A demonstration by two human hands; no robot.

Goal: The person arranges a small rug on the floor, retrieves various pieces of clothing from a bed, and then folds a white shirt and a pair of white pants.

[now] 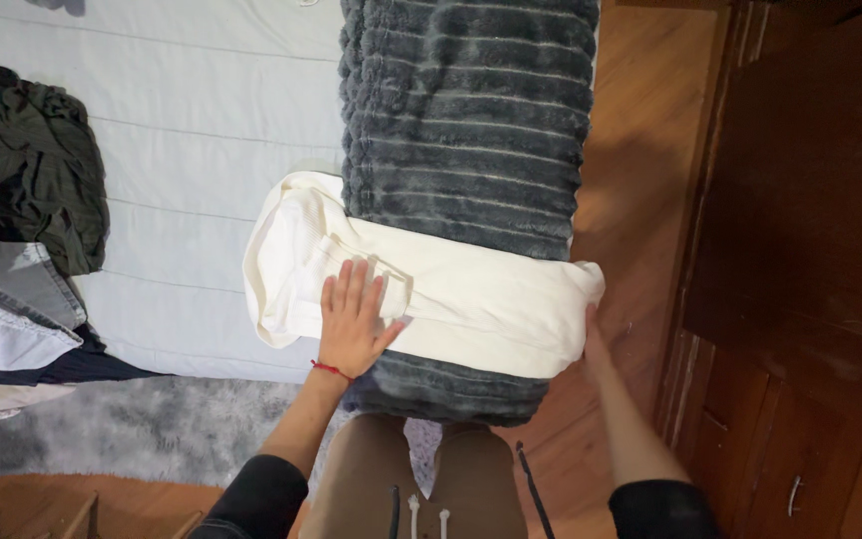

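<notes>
White bed (202, 150), folded cream garment (471, 299), left hand (351, 324) flat

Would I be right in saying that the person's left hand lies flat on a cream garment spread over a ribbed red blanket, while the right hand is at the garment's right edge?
Not quite: the blanket is dark grey, not red, as the head view shows. The rest stands: the left hand lies flat on the cream garment, and the right hand is at its right edge.
</notes>
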